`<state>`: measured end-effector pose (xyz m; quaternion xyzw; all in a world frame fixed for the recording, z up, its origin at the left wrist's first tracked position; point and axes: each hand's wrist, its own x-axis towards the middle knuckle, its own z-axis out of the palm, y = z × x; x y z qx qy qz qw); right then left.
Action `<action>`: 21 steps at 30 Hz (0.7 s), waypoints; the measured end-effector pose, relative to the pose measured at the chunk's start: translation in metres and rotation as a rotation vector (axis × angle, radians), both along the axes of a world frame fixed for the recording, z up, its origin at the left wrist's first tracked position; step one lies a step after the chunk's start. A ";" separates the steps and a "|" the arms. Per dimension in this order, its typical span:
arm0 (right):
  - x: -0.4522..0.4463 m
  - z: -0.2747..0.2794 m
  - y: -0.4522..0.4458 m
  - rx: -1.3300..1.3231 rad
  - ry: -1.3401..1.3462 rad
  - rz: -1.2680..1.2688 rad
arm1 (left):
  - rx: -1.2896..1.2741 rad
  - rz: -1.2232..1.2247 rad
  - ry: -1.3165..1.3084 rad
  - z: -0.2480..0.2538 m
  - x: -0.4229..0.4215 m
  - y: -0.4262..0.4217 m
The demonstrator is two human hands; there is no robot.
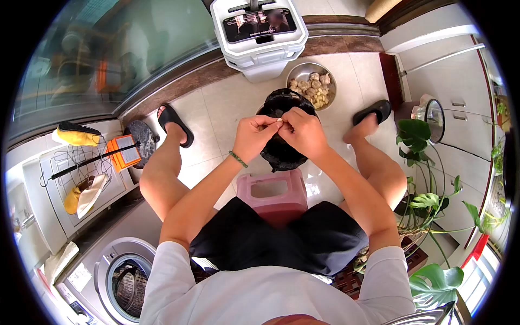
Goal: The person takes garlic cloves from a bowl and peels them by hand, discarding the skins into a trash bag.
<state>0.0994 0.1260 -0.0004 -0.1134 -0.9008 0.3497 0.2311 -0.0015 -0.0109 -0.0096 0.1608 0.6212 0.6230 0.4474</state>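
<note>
My left hand [258, 135] and my right hand [301, 131] meet at the fingertips, both closed in a pinch. Between them shows a bit of a small pale garlic clove [279, 120], mostly hidden by the fingers. Directly beneath is a bin lined with a black plastic bag [285, 158]; its inside is too dark to make out. Just beyond the bin, a round metal bowl [331, 81] on the floor holds whole garlic bulbs [314, 81] and loose cloves.
A pink plastic stool [295, 189] stands between my legs. Ahead is a white container with a phone [260, 25] on top. To the left are a shoe rack [81, 162] and a washing machine [125, 279]. Potted plants [425, 200] and cabinets line the right.
</note>
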 end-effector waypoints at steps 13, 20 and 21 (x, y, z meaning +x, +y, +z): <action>-0.002 0.005 0.005 -0.594 0.033 -0.009 | 0.028 0.020 -0.313 0.004 -0.010 0.002; -0.007 0.017 0.013 -0.381 -0.126 0.098 | 0.033 -0.134 0.023 0.012 -0.016 0.002; -0.008 0.019 0.012 -0.375 -0.126 0.116 | -0.005 -0.121 -0.130 0.016 -0.017 0.003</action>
